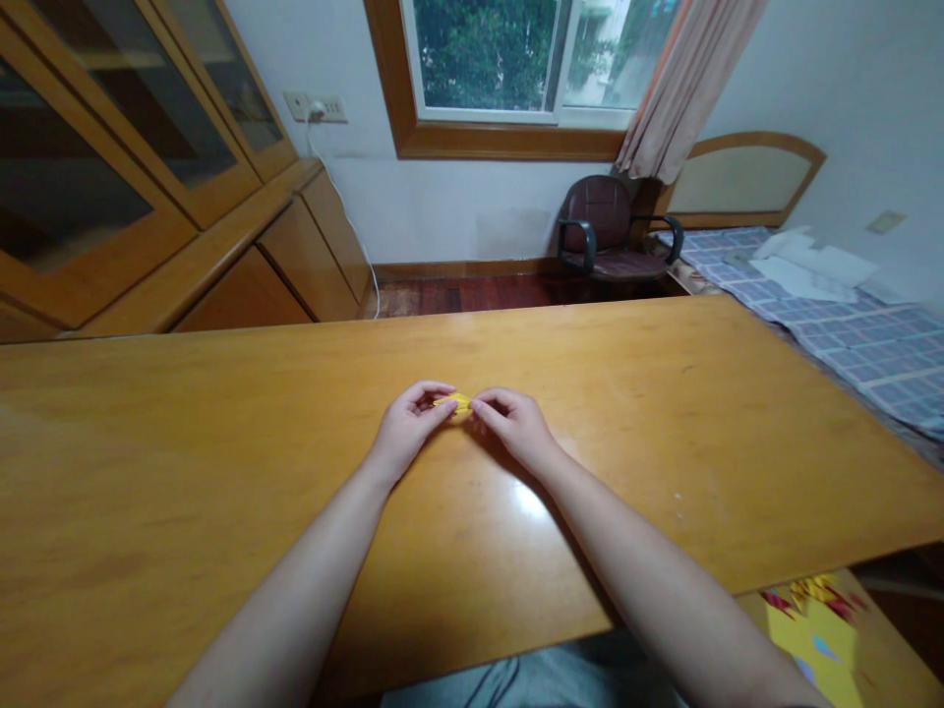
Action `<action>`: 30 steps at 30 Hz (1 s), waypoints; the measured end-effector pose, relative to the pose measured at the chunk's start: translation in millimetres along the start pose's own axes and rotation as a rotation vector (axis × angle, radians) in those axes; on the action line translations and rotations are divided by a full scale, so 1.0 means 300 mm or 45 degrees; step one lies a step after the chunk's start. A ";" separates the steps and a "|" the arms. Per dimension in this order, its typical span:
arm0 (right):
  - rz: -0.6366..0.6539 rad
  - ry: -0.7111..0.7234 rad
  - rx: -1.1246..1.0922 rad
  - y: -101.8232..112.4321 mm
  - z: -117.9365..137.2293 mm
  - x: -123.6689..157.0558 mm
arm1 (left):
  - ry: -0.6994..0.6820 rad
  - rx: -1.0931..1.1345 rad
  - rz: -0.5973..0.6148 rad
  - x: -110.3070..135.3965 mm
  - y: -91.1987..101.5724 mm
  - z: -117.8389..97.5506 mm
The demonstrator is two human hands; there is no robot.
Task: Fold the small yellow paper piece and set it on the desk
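A small piece of folded yellow paper [458,402] is held between my two hands, just above the middle of the wooden table [221,442]. My left hand [411,418] pinches its left side between thumb and fingers. On the other side, my right hand [514,418] grips the right end with thumb and forefinger. The fingertips cover part of the paper, so its full shape is hidden.
At the lower right, a lower surface holds yellow sheets [818,639] and red and yellow folded pieces [815,592]. Beyond the table are a dark red armchair [601,221], a bed [877,344] with white paper, and a glass-door cabinet [221,226] on the left.
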State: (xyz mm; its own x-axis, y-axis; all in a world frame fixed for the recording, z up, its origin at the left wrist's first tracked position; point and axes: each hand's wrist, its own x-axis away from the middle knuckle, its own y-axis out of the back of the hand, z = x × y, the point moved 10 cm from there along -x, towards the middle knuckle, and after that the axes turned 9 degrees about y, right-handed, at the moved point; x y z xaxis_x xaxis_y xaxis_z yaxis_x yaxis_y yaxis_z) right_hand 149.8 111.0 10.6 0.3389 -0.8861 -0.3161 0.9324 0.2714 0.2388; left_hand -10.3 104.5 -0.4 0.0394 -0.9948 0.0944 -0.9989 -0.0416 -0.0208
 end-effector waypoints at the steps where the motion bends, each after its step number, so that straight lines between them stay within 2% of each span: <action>1: -0.001 0.010 0.017 0.002 0.005 0.000 | 0.009 -0.010 0.014 0.001 -0.005 0.001; 4: -0.026 0.036 0.060 0.009 0.014 -0.001 | 0.036 -0.065 0.050 0.001 -0.014 0.011; 7: -0.063 0.021 -0.033 0.008 0.003 0.001 | 0.023 -0.144 0.045 -0.002 -0.009 0.015; 11: -0.106 -0.002 -0.211 0.004 -0.012 0.005 | -0.213 -0.258 0.007 0.005 -0.004 -0.045; 14: -0.121 0.039 -0.209 0.009 -0.001 0.006 | -0.337 -0.283 -0.005 0.014 -0.011 -0.080; 16: -0.138 0.101 -0.140 0.019 0.018 0.005 | -0.309 -0.222 -0.035 0.012 -0.004 -0.075; 18: -0.160 0.176 -0.051 0.030 0.040 0.003 | -0.206 -0.069 -0.066 0.005 0.010 -0.047; 21: -0.211 0.268 0.065 0.048 0.069 0.004 | -0.028 0.103 0.042 0.001 -0.010 0.005; 23: -0.223 0.313 0.132 0.052 0.083 0.005 | 0.015 0.156 0.139 0.005 -0.030 0.016; 25: -0.190 0.360 0.195 0.043 0.096 0.005 | 0.017 0.195 0.170 0.008 -0.033 0.016; 30: -0.019 0.498 0.302 -0.007 0.130 0.008 | 0.020 0.223 0.074 -0.004 -0.011 0.022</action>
State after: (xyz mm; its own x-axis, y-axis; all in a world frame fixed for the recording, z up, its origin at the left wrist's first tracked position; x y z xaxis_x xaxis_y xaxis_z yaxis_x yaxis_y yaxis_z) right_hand 143.7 93.6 45.0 0.3905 -0.6683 -0.6332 0.8982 0.1258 0.4211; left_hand -6.9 105.0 -7.1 -0.0201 -0.9945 0.1032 -0.9799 -0.0009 -0.1994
